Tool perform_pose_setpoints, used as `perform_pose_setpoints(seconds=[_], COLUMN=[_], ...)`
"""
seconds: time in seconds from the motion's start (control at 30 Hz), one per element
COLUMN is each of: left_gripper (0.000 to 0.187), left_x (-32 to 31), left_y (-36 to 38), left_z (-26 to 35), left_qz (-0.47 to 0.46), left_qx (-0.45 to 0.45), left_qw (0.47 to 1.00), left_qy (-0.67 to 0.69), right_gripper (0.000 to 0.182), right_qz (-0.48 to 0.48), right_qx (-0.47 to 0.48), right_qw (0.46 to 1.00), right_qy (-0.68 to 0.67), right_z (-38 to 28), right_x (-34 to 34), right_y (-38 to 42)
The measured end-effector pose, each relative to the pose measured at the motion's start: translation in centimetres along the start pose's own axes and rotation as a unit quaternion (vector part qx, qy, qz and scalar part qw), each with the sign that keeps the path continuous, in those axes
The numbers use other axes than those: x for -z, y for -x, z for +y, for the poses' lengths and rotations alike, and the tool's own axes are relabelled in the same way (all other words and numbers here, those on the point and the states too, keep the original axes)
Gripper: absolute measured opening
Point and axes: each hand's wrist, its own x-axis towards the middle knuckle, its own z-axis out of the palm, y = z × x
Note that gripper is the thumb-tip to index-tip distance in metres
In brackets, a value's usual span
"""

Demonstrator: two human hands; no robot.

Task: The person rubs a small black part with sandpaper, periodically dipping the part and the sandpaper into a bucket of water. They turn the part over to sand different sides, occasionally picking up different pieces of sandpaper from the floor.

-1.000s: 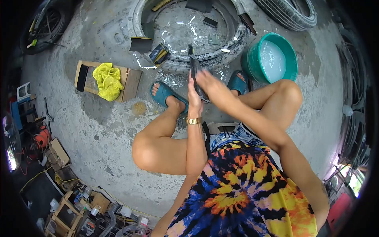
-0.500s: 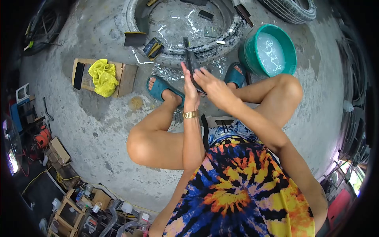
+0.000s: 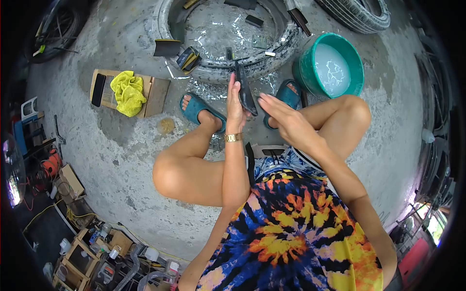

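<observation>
A long, narrow, dark glossy piece [image 3: 245,91] with a tapered far end stands tilted in my left hand [image 3: 236,107]; its exact kind I cannot make out. My left palm and fingers lie along its left side, thumb near its upper part, and a gold watch [image 3: 233,137] is on that wrist. My right hand [image 3: 286,119] is apart from the piece, just to its right, with fingers stretched out and holding nothing. Beyond both hands a wet tire [image 3: 213,72] lies flat on the floor.
A green basin [image 3: 303,72] of cloudy water stands at the right. At the left, a yellow cloth [image 3: 128,93] and a black phone [image 3: 98,90] rest on a wooden box [image 3: 158,97]. Sanding blocks [image 3: 188,59] and dark sheets [image 3: 167,47] sit on the tire. Another tire [image 3: 354,17] lies behind.
My right hand has come off the dark piece and moved right and down. The piece has shifted slightly down and right, still against my left hand.
</observation>
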Motion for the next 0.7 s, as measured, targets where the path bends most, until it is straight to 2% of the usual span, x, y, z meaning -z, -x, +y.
perform_pose_setpoints(seconds=[0.07,0.1,0.13,0.2,0.33,0.47,0.57,0.63,0.7], left_gripper=[0.056,0.056,0.056,0.055,0.055,0.058,0.058,0.058,0.058], left_x=[-1.8,-2.0,-1.8,-2.4,-3.4,-4.3,-3.8,-4.2,-5.7], left_y=[-0.1,-0.2,-0.5,-0.9,-0.6,-0.7,-1.4,-0.6,0.2], left_z=[-0.3,-0.7,-1.1,-1.3,-0.2,-0.7,-1.3,-0.6,0.8], left_qz=[0.053,0.049,0.060,0.066,0.084,0.091,0.095,0.099,0.088], left_qx=[-0.071,-0.068,-0.075,-0.091,-0.063,-0.078,-0.095,-0.079,-0.010], left_qw=[0.995,0.995,0.995,0.994,0.993,0.992,0.991,0.992,0.996], left_qy=[0.048,0.045,0.015,-0.014,0.046,-0.045,-0.008,-0.026,-0.001], right_gripper=[0.061,0.059,0.060,0.060,0.060,0.058,0.064,0.064,0.058], right_qz=[0.021,0.040,0.007,0.015,0.019,0.011,0.028,0.028,0.020], right_qx=[0.007,0.014,0.017,0.015,0.010,0.017,-0.001,0.020,0.023], right_qw=[0.999,0.998,0.996,0.994,0.989,0.983,0.988,0.987,0.983], right_qy=[0.027,0.053,0.093,0.110,0.144,0.184,0.149,0.158,0.180], right_z=[0.7,0.9,0.3,0.7,0.3,0.3,0.7,0.8,1.3], right_x=[-3.6,-4.6,-4.1,-3.4,-2.7,-1.3,-2.2,-2.2,-1.7], right_y=[-1.2,-1.4,-0.4,0.7,0.5,0.8,0.4,1.4,1.3])
